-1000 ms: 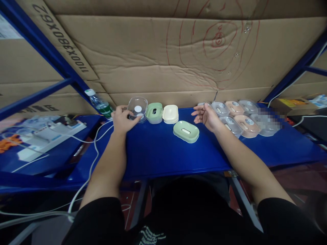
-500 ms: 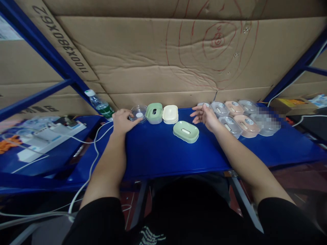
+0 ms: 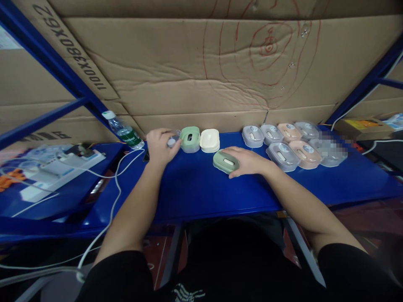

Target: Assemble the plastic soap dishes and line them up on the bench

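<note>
My left hand rests over a clear plastic lid lying flat on the blue table, just left of a green soap box base. A cream soap box stands to the right of the green base. My right hand lies on top of a green soap box tray near the table's middle, fingers wrapped over its right side.
Several clear-lidded soap boxes in grey and pink sit in two rows at the back right. A water bottle leans at the back left. White cables hang off the left edge. Cardboard walls the back.
My left hand laid the upright clear lid flat and now covers it. My right hand moved left from the grey boxes down onto the green tray.
</note>
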A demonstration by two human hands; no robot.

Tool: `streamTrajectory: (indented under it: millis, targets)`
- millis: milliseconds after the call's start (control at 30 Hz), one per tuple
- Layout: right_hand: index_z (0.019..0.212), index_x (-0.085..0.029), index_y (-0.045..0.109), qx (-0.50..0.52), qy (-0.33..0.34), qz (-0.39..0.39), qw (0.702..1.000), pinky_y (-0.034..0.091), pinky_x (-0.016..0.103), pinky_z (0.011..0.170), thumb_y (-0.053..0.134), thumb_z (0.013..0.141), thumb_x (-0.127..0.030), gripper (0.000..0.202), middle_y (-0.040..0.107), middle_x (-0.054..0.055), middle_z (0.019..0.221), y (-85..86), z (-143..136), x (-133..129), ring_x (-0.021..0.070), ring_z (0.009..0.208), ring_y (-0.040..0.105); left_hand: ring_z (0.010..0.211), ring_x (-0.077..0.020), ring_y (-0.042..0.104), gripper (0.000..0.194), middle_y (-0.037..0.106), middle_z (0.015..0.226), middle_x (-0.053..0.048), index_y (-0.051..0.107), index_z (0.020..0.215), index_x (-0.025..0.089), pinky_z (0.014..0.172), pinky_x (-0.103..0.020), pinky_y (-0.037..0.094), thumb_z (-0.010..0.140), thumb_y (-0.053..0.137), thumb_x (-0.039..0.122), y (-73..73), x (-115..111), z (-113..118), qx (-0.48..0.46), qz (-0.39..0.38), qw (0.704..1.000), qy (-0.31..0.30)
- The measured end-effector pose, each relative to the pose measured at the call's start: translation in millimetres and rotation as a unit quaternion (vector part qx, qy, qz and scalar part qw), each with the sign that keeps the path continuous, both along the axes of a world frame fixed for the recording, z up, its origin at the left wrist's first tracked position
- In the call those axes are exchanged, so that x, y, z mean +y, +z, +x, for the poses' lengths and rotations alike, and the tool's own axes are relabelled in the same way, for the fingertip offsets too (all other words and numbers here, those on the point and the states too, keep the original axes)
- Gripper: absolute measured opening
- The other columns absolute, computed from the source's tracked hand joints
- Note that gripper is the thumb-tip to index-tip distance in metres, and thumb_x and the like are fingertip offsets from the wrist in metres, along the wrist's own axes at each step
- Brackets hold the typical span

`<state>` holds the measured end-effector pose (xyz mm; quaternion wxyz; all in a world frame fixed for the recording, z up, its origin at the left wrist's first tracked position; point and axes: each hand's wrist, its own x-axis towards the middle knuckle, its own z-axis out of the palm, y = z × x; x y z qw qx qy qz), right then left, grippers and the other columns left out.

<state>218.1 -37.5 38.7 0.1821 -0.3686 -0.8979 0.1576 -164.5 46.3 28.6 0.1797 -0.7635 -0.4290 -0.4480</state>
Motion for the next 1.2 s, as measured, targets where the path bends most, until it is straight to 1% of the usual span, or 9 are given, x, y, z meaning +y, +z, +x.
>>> streamTrajectory:
  millis: [133, 267, 367, 533, 667, 833, 933, 1033, 1200]
  targets:
    - [0.158, -0.028, 0.054, 0.06, 0.039, -0.001, 0.997, 0.049, 0.057, 0.117, 0.091, 0.07, -0.038, 0.095, 0.06, 0.013, 0.156, -1.2, -1.6, 1.1, 0.039, 0.142, 0.058, 0.114, -0.0343, 0.068, 0.044, 0.072, 0.124, -0.012, 0.069, 0.11, 0.029, 0.097, -0.054, 0.051, 0.084, 0.081, 0.062, -4.7, -20.0, 44.5, 0.111, 0.027, 0.982, -0.149]
    - [0.156, -0.028, 0.055, 0.109, 0.042, -0.014, 0.993, 0.049, 0.059, 0.116, 0.084, 0.076, -0.038, 0.086, 0.063, 0.012, 0.151, -4.0, -4.3, 2.3, 0.0375, 0.136, 0.062, 0.126, -0.0366, 0.065, 0.065, 0.067, 0.14, -0.015, 0.063, 0.135, 0.028, 0.103, -0.054, 0.051, 0.086, 0.076, 0.068, -13.8, -36.7, 80.2, 0.183, -0.006, 0.956, -0.228]
    - [0.155, -0.026, 0.056, 0.138, 0.037, -0.02, 0.989, 0.049, 0.06, 0.115, 0.082, 0.078, -0.038, 0.082, 0.065, 0.014, 0.147, -5.1, -5.1, 3.7, 0.0378, 0.134, 0.064, 0.134, -0.0384, 0.061, 0.081, 0.06, 0.15, -0.02, 0.052, 0.151, 0.024, 0.108, -0.054, 0.05, 0.089, 0.07, 0.074, -17.2, -41.9, 90.0, 0.194, -0.047, 0.949, -0.244]
    - [0.152, -0.028, 0.059, 0.156, 0.04, -0.026, 0.987, 0.05, 0.059, 0.113, 0.081, 0.079, -0.039, 0.077, 0.068, 0.012, 0.142, -11.8, -8.7, 6.9, 0.0362, 0.128, 0.067, 0.138, -0.0401, 0.059, 0.095, 0.057, 0.155, -0.02, 0.045, 0.159, 0.024, 0.11, -0.055, 0.048, 0.085, 0.072, 0.078, -15.5, -43.0, 87.3, 0.208, -0.105, 0.943, -0.24]
    - [0.147, -0.027, 0.063, 0.157, 0.049, -0.029, 0.986, 0.052, 0.058, 0.111, 0.083, 0.077, -0.039, 0.074, 0.07, 0.012, 0.139, -19.3, -12.2, 10.0, 0.036, 0.126, 0.068, 0.138, -0.04, 0.06, 0.1, 0.057, 0.155, -0.02, 0.042, 0.161, 0.025, 0.109, -0.053, 0.048, 0.082, 0.076, 0.075, -12.9, -47.7, 88.0, 0.224, -0.116, 0.935, -0.248]
    - [0.137, -0.027, 0.07, 0.23, 0.029, -0.072, 0.97, 0.051, 0.057, 0.113, 0.085, 0.078, -0.043, 0.063, 0.073, 0.011, 0.138, -20.3, -9.6, 12.2, 0.0341, 0.128, 0.069, 0.137, -0.0404, 0.06, 0.111, 0.057, 0.155, -0.021, 0.033, 0.166, 0.025, 0.108, -0.053, 0.048, 0.079, 0.078, 0.077, -13.5, -49.7, 90.4, 0.233, -0.102, 0.933, -0.254]
    - [0.131, -0.025, 0.073, 0.287, 0.009, -0.111, 0.951, 0.049, 0.057, 0.115, 0.085, 0.08, -0.047, 0.056, 0.075, 0.011, 0.135, -16.5, -8.6, 11.7, 0.0324, 0.128, 0.069, 0.141, -0.042, 0.057, 0.118, 0.054, 0.157, -0.024, 0.025, 0.169, 0.022, 0.11, -0.055, 0.048, 0.08, 0.078, 0.077, -17.8, -43.8, 87.6, 0.212, -0.073, 0.94, -0.255]
    - [0.121, -0.025, 0.076, 0.352, -0.02, -0.158, 0.922, 0.052, 0.054, 0.113, 0.087, 0.078, -0.053, 0.052, 0.078, 0.01, 0.128, -11.0, -9.3, 11.6, 0.0309, 0.121, 0.072, 0.143, -0.0415, 0.056, 0.106, 0.053, 0.159, -0.023, 0.023, 0.168, 0.027, 0.111, -0.059, 0.048, 0.087, 0.077, 0.067, -23.4, -36.9, 82.7, 0.183, -0.048, 0.953, -0.236]
    - [0.108, -0.025, 0.077, 0.477, -0.065, -0.31, 0.82, 0.062, 0.051, 0.096, 0.073, 0.081, -0.073, 0.055, 0.082, 0.009, 0.108, -1.2, -8.2, 12.8, 0.0302, 0.102, 0.078, 0.145, -0.0398, 0.055, 0.065, 0.049, 0.163, -0.015, 0.049, 0.151, 0.042, 0.108, -0.062, 0.052, 0.093, 0.073, 0.058, -25.7, -34.6, 77.3, 0.186, -0.023, 0.964, -0.188]
